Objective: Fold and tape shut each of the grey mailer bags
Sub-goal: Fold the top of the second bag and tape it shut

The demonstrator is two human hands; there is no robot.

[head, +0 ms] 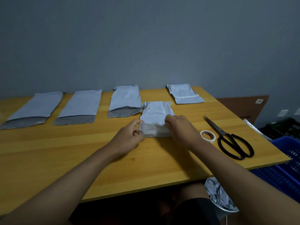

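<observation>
Person seated at a wooden table (113, 159), both bare arms reaching forward. Centre mailer bag (155, 113) lies flat near the middle of the table, its near end folded up toward the person. Left hand (129, 135) pinches the left end of that fold, thumb and fingers curled on it. Right hand (180, 127) grips the right end of the fold, fingers curled over the edge. Hands are apart, one at each side of the bag. Along the far edge, three unsealed mailer bags lie flat with darker open flaps toward the person: far-left bag (34, 108), second bag (79, 106), third bag (125, 99). A fourth bag (184, 94) near the far right corner is already folded, with a pale strip across it. Roll of white tape (208, 135) lies flat just right of the right wrist. Black scissors (227, 138) lie closed beside the tape, near the right edge, blades pointing away. Blue crate (284, 168) sits off the table's right side.
</observation>
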